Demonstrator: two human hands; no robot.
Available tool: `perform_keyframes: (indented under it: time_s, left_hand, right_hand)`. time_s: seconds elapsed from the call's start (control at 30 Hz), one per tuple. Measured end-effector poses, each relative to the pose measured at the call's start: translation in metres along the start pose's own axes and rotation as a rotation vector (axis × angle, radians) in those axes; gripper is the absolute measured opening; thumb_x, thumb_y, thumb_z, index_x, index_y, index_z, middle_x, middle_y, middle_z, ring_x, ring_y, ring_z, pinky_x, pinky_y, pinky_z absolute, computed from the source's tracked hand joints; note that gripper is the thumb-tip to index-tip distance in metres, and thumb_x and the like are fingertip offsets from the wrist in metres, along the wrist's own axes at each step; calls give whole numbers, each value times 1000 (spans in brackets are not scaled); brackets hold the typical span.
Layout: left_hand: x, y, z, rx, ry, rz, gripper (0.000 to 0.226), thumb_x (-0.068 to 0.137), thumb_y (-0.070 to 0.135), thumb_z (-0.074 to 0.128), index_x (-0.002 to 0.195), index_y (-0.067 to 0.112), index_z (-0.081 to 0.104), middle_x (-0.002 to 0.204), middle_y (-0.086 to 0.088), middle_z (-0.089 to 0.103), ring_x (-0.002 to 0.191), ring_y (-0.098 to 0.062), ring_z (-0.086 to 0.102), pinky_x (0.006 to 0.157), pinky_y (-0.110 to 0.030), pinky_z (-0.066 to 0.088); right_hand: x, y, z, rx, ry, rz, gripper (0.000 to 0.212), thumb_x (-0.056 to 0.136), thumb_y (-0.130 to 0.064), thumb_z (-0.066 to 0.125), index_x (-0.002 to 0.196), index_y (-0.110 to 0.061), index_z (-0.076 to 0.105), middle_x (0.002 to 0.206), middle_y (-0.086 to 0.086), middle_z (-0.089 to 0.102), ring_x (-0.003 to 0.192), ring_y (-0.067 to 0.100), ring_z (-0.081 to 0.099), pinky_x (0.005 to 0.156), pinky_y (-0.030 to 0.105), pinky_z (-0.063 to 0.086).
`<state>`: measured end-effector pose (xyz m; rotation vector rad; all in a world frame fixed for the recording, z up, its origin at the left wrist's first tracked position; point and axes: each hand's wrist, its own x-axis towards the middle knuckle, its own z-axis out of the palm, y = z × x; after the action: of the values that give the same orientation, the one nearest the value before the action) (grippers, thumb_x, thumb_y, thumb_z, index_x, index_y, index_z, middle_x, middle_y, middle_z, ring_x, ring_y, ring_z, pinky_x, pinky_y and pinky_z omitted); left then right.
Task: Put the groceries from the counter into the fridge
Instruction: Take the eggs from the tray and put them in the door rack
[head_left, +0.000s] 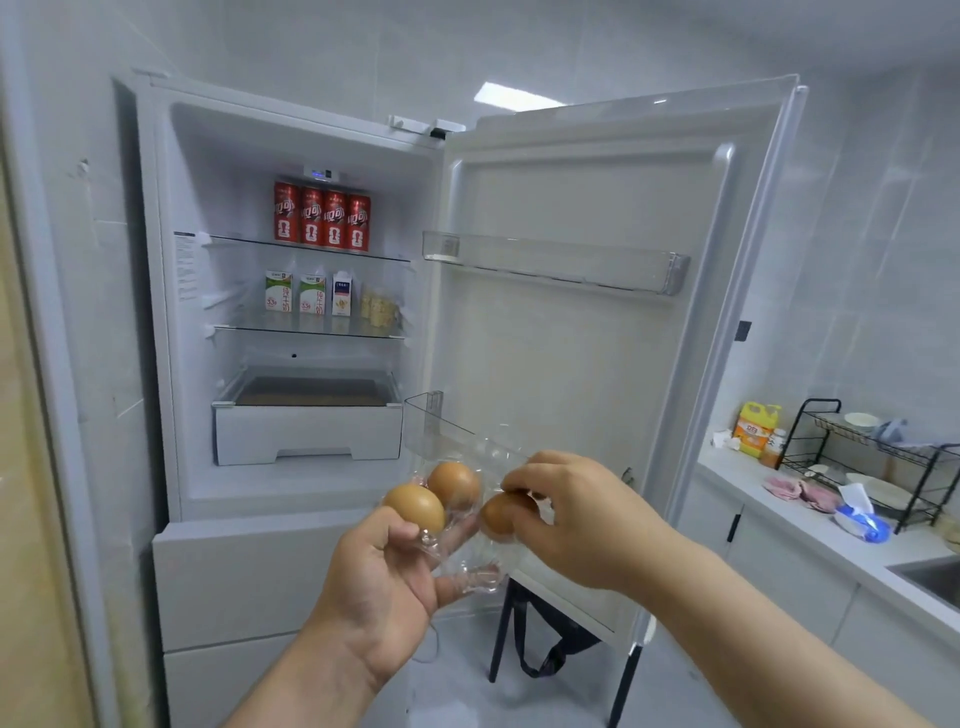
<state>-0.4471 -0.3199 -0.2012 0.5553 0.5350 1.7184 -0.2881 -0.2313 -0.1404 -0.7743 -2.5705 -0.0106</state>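
Note:
I stand before the open fridge. My left hand grips a clear plastic egg tray from below, with two brown eggs sitting in it at the far left. My right hand pinches a third brown egg at the tray's right side. The tray is held just in front of the lower door bin. Several red cans stand on the top shelf. Milk cartons stand on the middle shelf.
The fridge door stands open to the right, with an upper door bin. A white drawer sits low in the fridge. The counter at right carries a dish rack, a yellow bottle and a tissue pack. A stool stands below the door.

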Motion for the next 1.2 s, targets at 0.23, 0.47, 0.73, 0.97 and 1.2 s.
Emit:
perform_keyframes:
  time_s: [0.23,0.47,0.73,0.97,1.2]
  left_hand:
    - [-8,-19,18,39,33,50,61,72,4,33,129,4,54,119,-22,66,111,-37,64,81,-65,49]
    - [-17,-36,34,53,87,112,61,73,4,34,131,-1,51,118,-22,66,111,-39,64,78,-64,50]
    - [-22,-38,50,81,91,164,42,71,5,35,106,7,56,123,-20,65,107,-37,65,82,-67,49]
    - [-12,-19,59,73,107,217,15,71,7,36,75,10,50,117,-19,68,116,-41,60,80,-63,51]
    - [12,20,51,75,109,293,5,71,9,38,68,13,37,119,-20,67,116,-42,60,81,-65,51]
  right_hand:
    - [-3,13,-24,73,-222,70,31,88,-45,60,95,-17,68,91,2,68,85,20,61,79,41,53]
    - [-15,26,-34,126,-198,1,31,90,-27,66,121,-26,63,112,-9,60,100,12,58,91,32,51]
    - [-24,42,-37,252,-60,-55,35,87,-19,67,120,-30,63,113,-15,53,101,6,55,91,26,51]
    - [-2,45,-44,497,118,10,39,78,-13,73,111,-32,63,105,-17,64,96,1,63,83,13,51]
    - [48,34,-39,596,150,56,35,76,-11,75,105,-30,70,96,-15,69,86,0,67,82,17,54]
